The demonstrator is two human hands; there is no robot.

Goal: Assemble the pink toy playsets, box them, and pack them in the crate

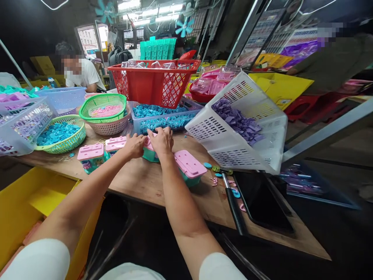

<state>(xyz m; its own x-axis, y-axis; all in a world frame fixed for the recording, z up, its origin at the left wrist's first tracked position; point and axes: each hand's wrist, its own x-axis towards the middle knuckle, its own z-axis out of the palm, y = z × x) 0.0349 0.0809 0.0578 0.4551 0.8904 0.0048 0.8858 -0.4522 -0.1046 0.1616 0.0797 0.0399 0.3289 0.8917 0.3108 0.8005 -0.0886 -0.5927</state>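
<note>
Head view: looking along two bare arms reaching across a wooden table (131,182), with both hands drawn in around one small box

Pink-lidded teal box: between the hands, on the table just in front of the blue plastic basket (140,126) of blue pieces (154,111); the teal body shows below, while much of the lid is covered

Left hand (135,146): at the box's left side, so the box lies to the right of its fingers; these reach forward close together, the thumb side turned toward the lid, and whether they pinch anything I cannot tell

Right hand (162,141): bent over the box's right side, its thumb set apart from the other fingers and lying across toward the lid; the fingers are somewhat spread, their grip hidden from me

Nearer hand: hard to choose, as both crowd the box, though the right one covers more of it

Long axis: I cannot tell for the middle box; the other pink-lidded box (190,163), just right of the right forearm, runs from far left to near right

Left pair: two more lidded boxes, a near one (91,151) and a farther one (115,144), beyond the left forearm

Right end: black-handled mallet (234,208) beside a black tablet (262,200), both well apart from the fingers
</note>
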